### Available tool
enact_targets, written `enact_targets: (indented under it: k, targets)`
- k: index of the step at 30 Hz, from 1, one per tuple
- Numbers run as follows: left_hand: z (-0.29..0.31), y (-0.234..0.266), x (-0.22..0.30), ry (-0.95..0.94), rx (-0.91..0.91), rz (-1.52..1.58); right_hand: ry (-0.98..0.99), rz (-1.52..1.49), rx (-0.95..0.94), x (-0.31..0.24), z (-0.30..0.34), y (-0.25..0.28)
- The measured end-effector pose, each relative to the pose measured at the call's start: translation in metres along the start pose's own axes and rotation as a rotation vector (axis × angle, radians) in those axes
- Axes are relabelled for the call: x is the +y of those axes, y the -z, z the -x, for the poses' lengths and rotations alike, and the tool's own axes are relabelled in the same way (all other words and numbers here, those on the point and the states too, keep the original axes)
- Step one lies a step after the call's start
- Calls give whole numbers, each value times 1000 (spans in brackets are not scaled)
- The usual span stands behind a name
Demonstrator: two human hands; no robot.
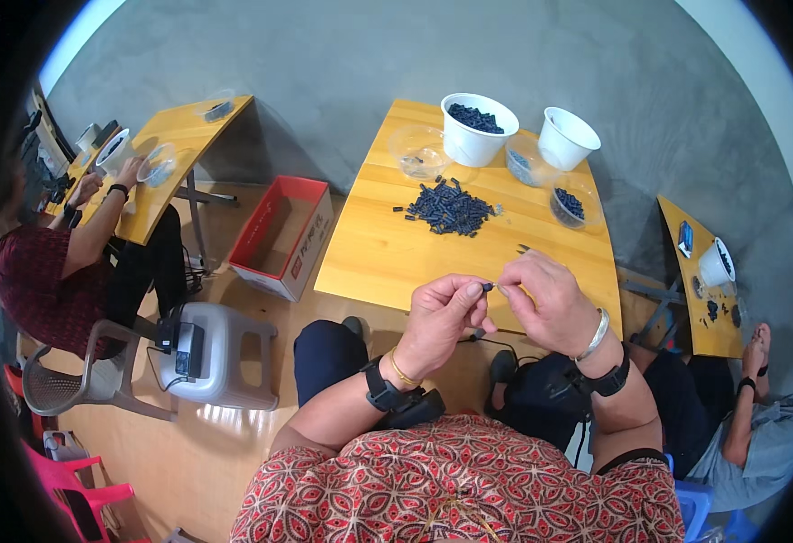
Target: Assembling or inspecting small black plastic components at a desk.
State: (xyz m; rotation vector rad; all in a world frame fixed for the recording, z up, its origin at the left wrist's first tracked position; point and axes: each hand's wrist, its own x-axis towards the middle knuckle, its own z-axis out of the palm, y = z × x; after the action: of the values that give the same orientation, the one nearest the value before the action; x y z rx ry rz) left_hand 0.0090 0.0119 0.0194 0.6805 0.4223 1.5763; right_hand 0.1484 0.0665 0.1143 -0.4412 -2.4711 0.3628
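Observation:
My left hand [444,315] pinches a small dark cylindrical piece [487,287] between thumb and fingers, just off the table's near edge. My right hand [552,297] is closed against the other end of that piece; whatever its fingertips pinch is too small to name. Two thin dark tips [523,248] stick out above the right hand's knuckles, the rest hidden by the hand. Beyond both hands, a loose pile of short dark-blue cylinders [451,208] lies on the yellow wooden table [369,258].
At the table's back stand a white tub [478,145] full of dark pieces, another white tub [567,140], and clear bowls [417,154] with small parts. Left of it are a red-rimmed box [281,237] and grey stool [224,357]. Co-workers sit at tables on both sides.

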Motion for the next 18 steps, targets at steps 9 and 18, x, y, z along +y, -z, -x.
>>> enact_targets:
  k: [9, 18]
  targets:
    - [4, -3, -1, -53, 60, -133, 37, 80, -28, -3, 3, -1]
    - [6, -5, 5, 2, 99, -226, 33, 98, -29, -2, 9, -3]
